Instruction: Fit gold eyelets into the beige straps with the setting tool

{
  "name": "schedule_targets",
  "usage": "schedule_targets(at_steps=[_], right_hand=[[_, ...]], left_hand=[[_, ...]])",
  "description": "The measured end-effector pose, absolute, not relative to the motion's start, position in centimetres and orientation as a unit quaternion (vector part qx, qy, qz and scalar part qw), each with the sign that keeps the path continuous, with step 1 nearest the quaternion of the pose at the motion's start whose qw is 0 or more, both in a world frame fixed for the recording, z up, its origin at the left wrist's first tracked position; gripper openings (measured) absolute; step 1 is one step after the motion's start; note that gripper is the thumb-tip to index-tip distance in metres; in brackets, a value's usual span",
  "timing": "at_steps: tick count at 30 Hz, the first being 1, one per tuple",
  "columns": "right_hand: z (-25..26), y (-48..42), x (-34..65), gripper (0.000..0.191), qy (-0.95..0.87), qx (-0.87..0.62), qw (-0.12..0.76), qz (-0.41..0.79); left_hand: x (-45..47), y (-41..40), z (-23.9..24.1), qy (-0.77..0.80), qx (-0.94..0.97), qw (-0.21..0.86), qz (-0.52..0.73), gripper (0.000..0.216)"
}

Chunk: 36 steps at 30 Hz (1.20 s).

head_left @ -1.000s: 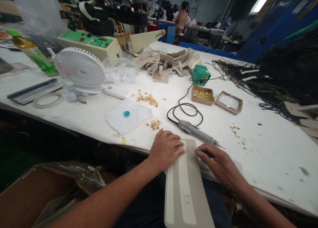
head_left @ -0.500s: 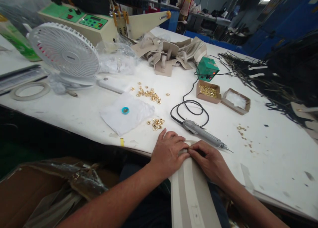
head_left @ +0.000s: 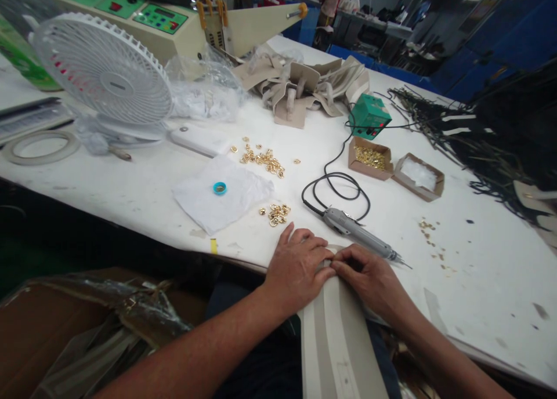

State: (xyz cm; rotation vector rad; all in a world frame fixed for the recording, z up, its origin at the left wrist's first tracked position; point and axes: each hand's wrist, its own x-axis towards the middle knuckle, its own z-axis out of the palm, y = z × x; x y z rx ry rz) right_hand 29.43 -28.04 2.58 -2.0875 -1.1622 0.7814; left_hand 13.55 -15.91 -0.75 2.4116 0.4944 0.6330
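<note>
A long beige strap piece (head_left: 335, 335) with lighter stripes hangs over the near table edge toward my lap. My left hand (head_left: 298, 265) lies on its top end with the fingers curled and pressed down. My right hand (head_left: 369, 277) meets it there, the fingertips pinched together at the strap's end (head_left: 333, 264); what sits between them is hidden. A grey electric screwdriver (head_left: 357, 234) lies just beyond my right hand, with its black cord coiled behind it. A small heap of gold metal rings (head_left: 276, 213) lies just past my left hand.
On the white table stand a white fan (head_left: 102, 71), a tape roll (head_left: 39, 147), white cloth with a blue ring (head_left: 220, 188), more gold rings (head_left: 263, 158), a green box (head_left: 369, 116), two cardboard trays (head_left: 369, 158), beige pieces (head_left: 300, 89) and black straps (head_left: 491, 138). A cardboard box (head_left: 52, 335) sits lower left.
My right hand has slid left along the strap until its fingertips meet my left hand at the strap's end. The view has tilted down and closer.
</note>
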Motion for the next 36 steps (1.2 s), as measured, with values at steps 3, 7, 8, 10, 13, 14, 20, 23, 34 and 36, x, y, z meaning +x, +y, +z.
schedule_targets(at_steps=[3, 7, 8, 10, 13, 14, 20, 23, 34, 36], right_hand=[[2.6, -27.8, 29.5, 0.019, -0.407, -0.796, 0.308, 0.325], [2.9, -27.0, 30.2, 0.02, -0.403, -0.791, 0.295, 0.354], [3.0, -26.7, 30.5, 0.019, -0.406, -0.789, 0.286, 0.362], [3.2, -26.2, 31.1, 0.019, -0.402, -0.781, 0.269, 0.394], [3.2, -25.8, 31.6, 0.02, -0.378, -0.766, 0.264, 0.448], [3.2, -25.8, 31.6, 0.02, -0.376, -0.764, 0.271, 0.449], [3.5, -27.0, 29.9, 0.025, -0.426, -0.781, 0.309, 0.337], [3.8, -27.8, 29.9, 0.033, -0.436, -0.779, 0.311, 0.326], [2.2, -28.5, 36.1, 0.04, -0.558, -0.824, 0.094, -0.018], [2.3, -28.2, 36.5, 0.037, -0.551, -0.825, 0.125, 0.008]], left_hand=[[13.6, -15.9, -0.8, 0.192, 0.907, 0.291, 0.236, 0.02], [13.7, -15.9, -0.8, 0.189, 0.907, 0.291, 0.237, 0.021], [13.7, -15.9, -0.8, 0.188, 0.907, 0.292, 0.238, 0.021], [13.7, -15.9, -0.8, 0.187, 0.907, 0.293, 0.238, 0.023], [13.6, -15.8, -0.6, 0.184, 0.908, 0.29, 0.238, 0.023], [13.6, -15.8, -0.6, 0.184, 0.909, 0.288, 0.238, 0.023], [13.5, -16.0, -0.4, 0.186, 0.909, 0.285, 0.24, 0.02], [13.6, -16.1, -0.4, 0.186, 0.909, 0.286, 0.24, 0.018], [13.7, -16.2, -0.3, 0.195, 0.907, 0.286, 0.24, 0.018], [13.7, -16.2, -0.3, 0.196, 0.907, 0.285, 0.241, 0.019]])
